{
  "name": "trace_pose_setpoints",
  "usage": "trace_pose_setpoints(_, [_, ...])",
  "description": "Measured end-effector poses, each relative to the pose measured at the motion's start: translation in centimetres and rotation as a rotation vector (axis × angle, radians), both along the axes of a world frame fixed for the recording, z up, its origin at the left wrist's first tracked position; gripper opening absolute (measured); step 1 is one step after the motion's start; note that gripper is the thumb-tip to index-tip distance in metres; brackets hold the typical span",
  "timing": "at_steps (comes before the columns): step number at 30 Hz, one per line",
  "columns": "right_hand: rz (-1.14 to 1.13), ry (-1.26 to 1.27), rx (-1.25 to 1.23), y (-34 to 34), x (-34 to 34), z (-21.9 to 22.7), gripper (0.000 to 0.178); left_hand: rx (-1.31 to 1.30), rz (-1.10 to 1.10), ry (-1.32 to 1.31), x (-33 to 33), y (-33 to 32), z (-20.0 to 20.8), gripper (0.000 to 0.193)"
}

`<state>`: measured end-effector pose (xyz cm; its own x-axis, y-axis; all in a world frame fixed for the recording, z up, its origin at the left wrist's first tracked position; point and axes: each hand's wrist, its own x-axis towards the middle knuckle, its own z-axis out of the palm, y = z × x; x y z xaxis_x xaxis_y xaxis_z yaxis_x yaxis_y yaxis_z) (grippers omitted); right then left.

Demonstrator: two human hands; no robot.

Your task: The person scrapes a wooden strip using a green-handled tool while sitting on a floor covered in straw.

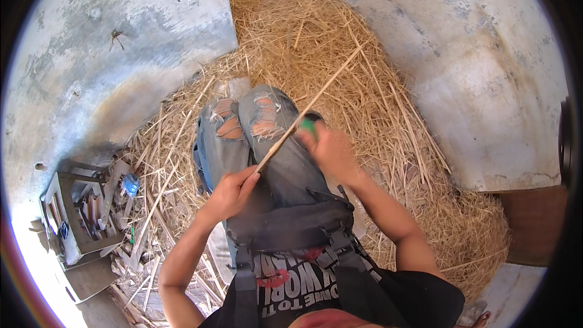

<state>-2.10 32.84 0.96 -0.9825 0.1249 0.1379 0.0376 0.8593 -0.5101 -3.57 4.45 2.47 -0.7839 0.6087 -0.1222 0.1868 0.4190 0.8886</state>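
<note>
Stained walls (449, 73) | floor straw (401, 124) | left hand (231, 195): gripping stick (321, 93) | right hand (331, 153): gripping green object (309, 126)

Left hand (229, 195) closed in pinch; right hand (331, 150) blurred, farther forward.

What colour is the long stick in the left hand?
The long stick in the left hand is pale tan, best seen in the head view.

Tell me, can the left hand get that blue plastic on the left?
Probably not right now: the left hand is holding the stick. The blue plastic looks a stretch away, though mostly just straw seems to lie between.
</note>
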Motion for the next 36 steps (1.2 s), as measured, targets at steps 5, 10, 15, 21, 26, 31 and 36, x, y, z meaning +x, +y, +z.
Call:
trace_pose_setpoints(5, [-0.217,-0.096,-0.03,7.5,-2.7,1.3,0.059,-0.062,-0.028,-0.095,0.6,-3.3,-0.7,0.03])
trace_pose_setpoints(10, [0.038,-0.08,0.014,-0.1,1.9,2.3,0.058,-0.091,0.006,-0.04,0.9,-2.5,-0.4,0.035])
trace_pose_setpoints(15, [-0.042,0.051,0.059,1.5,0.1,0.4,0.06,-0.081,0.024,0.07,1.7,-3.4,-0.5,0.037])
trace_pose_setpoints(21, [-0.201,-0.021,-0.041,7.5,0.6,2.1,0.057,-0.07,0.055,0.024,2.8,-5.4,-1.4,0.039])
trace_pose_setpoints(26, [0.076,-0.048,-0.022,-0.3,2.6,1.0,0.06,-0.029,0.079,-0.147,2.2,-3.3,-1.6,0.039])
trace_pose_setpoints(31, [0.162,-0.037,0.018,-1.5,2.7,1.3,0.062,0.027,0.065,-0.165,2.0,-3.0,-1.4,0.039])
trace_pose_setpoints(36, [-0.128,0.116,-0.006,3.5,-2.0,1.1,0.065,-0.041,0.106,0.038,3.9,-4.6,-2.1,0.039])
